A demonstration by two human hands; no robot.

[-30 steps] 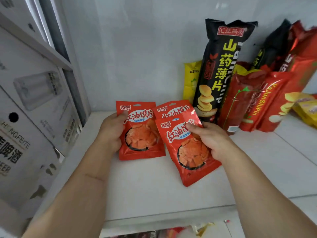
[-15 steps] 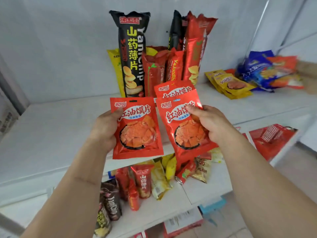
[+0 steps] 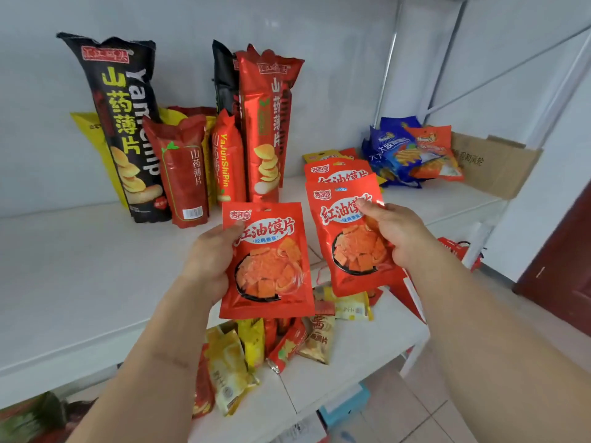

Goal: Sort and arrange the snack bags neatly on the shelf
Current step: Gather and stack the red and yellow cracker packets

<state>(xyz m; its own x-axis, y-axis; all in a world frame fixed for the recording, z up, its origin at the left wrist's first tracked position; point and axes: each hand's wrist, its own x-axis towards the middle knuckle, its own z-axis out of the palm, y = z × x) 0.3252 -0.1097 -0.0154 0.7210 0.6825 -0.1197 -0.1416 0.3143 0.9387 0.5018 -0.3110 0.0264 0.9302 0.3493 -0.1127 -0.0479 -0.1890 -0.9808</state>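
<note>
Over the front edge of the white shelf, both hands hold matching red snack pouches clear of the board. Left hand grips one red pouch by its left edge, thumb across the front. Right hand pinches a second red pouch, and a third identical pouch sits right behind it, apparently in the same grip, though the fingers behind are hidden. Toward the back of the shelf stand the tall black yam chip bag and the red yam chip bags; blue and orange bags lie heaped at its right end, just beside a cardboard box. Loose yellow and red bags clutter the board below. Step looks like gathering same-kind pouches mid-carry, not yet placed. Next move probably calls for picking a bare patch of the shelf, squaring the three pouches into one stack or row, faces forward, and setting them down without knocking the standing bags.
</note>
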